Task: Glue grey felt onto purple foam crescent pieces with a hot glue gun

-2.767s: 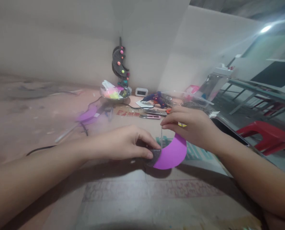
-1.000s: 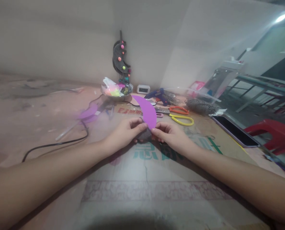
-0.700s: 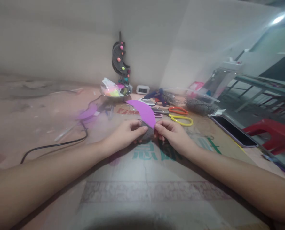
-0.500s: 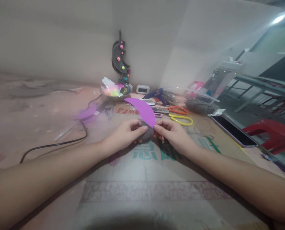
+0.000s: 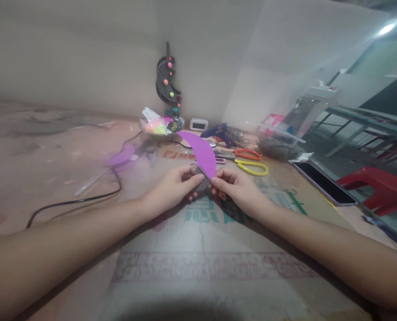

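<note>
A purple crescent-shaped cutout (image 5: 203, 151) stands up between my hands, its lower end covered with dark grey yarn wrapping (image 5: 203, 183). My left hand (image 5: 184, 182) is closed on the wrapped end, thumb on top. From the other side, my right hand (image 5: 231, 183) pinches the crescent's edge where the purple meets the grey. The undersides of my fingers are partly hidden. Just beyond the crescent lie scissors (image 5: 251, 168) with one orange and one yellow handle.
A decorated grey crescent (image 5: 165, 82) stands against the wall behind a bowl (image 5: 161, 133). A small white clock (image 5: 198, 124), a blue glue gun (image 5: 218, 133) and a grey yarn bundle (image 5: 275, 149) are at the back. A phone (image 5: 325, 183) lies right; a black cable (image 5: 74, 203) curves left.
The purple crescent has turned slightly more upright, its far tip moving up and right. My right hand has shifted a little left along its edge.
</note>
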Tool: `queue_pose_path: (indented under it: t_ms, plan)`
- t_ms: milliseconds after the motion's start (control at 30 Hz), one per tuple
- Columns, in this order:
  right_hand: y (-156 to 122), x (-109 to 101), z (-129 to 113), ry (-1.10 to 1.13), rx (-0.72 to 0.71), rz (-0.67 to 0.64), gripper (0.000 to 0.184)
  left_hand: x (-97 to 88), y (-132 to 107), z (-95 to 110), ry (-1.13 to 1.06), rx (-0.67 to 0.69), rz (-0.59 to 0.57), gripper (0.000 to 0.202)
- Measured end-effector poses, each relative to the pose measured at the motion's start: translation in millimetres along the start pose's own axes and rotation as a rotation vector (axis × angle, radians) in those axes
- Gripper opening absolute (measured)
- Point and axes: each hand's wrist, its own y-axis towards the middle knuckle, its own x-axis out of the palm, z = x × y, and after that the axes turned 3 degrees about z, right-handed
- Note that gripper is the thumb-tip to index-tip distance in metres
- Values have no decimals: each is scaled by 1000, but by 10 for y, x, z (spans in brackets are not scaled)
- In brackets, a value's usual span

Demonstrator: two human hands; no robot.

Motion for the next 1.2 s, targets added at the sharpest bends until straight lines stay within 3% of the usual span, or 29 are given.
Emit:
queue_pose_path:
  t_ms: [300, 500, 667, 767, 867, 967, 1200]
  plan:
    - [-4, -18, 17, 32, -114, 49, 37, -29, 15, -27, 52, 74, 46, 30]
    - [9, 16, 1, -66, -76, -3, 23, -31, 4, 5, 74, 71, 30, 32]
    - [9, -7, 23, -44, -81, 43, 22, -61, 32, 31, 116, 87, 280, 42]
    - [9, -16, 35, -58, -76, 25, 23, -72, 49, 32, 69, 115, 203, 54]
    - [11, -11, 38, -60, -62, 20, 24, -76, 52, 25, 97, 224, 90, 40]
    - [11, -4, 26, -58, -52, 33, 24, -92, 40, 28, 255, 205, 101, 26]
    - [8, -14, 15, -106, -49, 19, 20, -132, 9, 57, 340, 173, 175, 32]
